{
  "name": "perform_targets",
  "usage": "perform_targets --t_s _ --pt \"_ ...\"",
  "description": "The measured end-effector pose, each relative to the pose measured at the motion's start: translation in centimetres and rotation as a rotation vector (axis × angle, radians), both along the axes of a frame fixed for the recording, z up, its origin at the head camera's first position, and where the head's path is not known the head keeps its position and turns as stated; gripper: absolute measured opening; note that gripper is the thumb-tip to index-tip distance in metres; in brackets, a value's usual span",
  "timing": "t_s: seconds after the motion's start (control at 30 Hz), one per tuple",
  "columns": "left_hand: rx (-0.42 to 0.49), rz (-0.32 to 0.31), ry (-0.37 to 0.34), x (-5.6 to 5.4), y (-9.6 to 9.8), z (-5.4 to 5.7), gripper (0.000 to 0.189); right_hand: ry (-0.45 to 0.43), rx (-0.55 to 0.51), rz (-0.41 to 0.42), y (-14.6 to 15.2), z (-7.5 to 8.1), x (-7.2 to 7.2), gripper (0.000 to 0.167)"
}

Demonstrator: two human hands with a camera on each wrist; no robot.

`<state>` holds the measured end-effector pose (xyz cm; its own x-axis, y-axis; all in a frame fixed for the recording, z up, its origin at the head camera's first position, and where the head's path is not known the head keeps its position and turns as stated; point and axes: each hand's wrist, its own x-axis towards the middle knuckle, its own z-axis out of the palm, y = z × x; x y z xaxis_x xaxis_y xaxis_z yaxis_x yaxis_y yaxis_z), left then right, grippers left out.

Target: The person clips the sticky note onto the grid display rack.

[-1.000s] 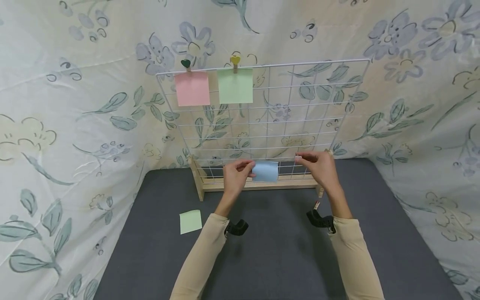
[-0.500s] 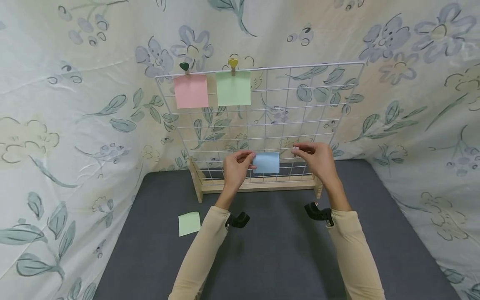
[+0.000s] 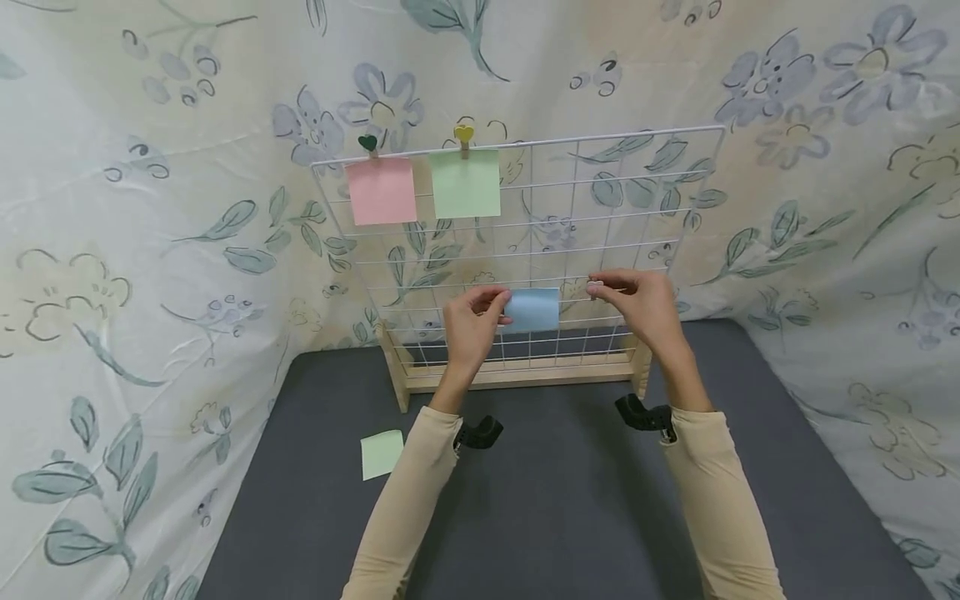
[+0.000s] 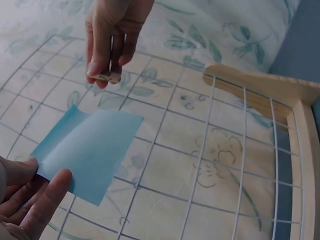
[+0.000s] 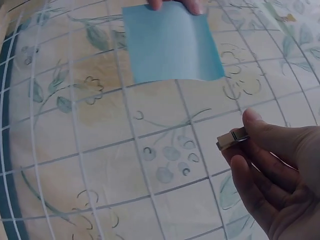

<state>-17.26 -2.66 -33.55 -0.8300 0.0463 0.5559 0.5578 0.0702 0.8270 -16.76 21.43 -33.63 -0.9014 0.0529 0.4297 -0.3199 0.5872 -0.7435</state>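
My left hand (image 3: 468, 327) pinches a blue paper note (image 3: 532, 310) by its left edge, in front of the lower part of a white wire grid (image 3: 570, 247). In the left wrist view the note (image 4: 92, 155) curves slightly. Level with it on the right, my right hand (image 3: 647, 310) pinches a small wooden clothespin (image 5: 231, 139) between thumb and forefinger. Clothespin and note are apart. At the grid's top left hang a pink note (image 3: 382, 192) and a green note (image 3: 466, 183), under clips with a dark green heart (image 3: 367, 143) and a yellow heart (image 3: 464, 133).
The grid stands in a wooden base (image 3: 517, 378) at the back of a dark grey table (image 3: 540, 483). Another green note (image 3: 381, 454) lies on the table beside my left forearm. Flowered cloth (image 3: 187, 250) hangs behind and at both sides.
Both hands have risen in front of the grid, carrying the blue note and the clothespin upward. The hung notes stay in place.
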Motion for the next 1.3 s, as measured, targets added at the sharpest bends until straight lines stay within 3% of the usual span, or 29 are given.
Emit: perform_targets --t_s 0.13,0.37,0.7,0.9,1.13,1.3 --pt "0.012 0.025 -0.006 0.1 0.4 0.8 0.014 0.002 -0.040 0.005 0.4 1.0 0.0 0.028" --pt "0.048 -0.029 0.027 -0.1 1.2 3.1 0.014 0.057 -0.047 -0.015 0.5 3.2 0.2 0.026" --pt "0.031 -0.038 0.069 0.1 1.4 5.7 0.014 0.114 -0.052 -0.023 0.2 4.8 0.0 0.024" --pt "0.032 -0.037 0.080 0.1 1.2 6.3 0.014 0.159 -0.091 -0.019 0.1 5.6 -0.2 0.023" --pt "0.058 -0.038 0.097 -2.8 1.9 4.5 0.014 0.169 -0.100 -0.047 0.5 6.9 -0.4 0.024" --pt "0.058 -0.033 0.135 -2.7 2.1 6.3 0.013 0.178 -0.131 -0.045 0.2 9.0 -0.3 0.025"
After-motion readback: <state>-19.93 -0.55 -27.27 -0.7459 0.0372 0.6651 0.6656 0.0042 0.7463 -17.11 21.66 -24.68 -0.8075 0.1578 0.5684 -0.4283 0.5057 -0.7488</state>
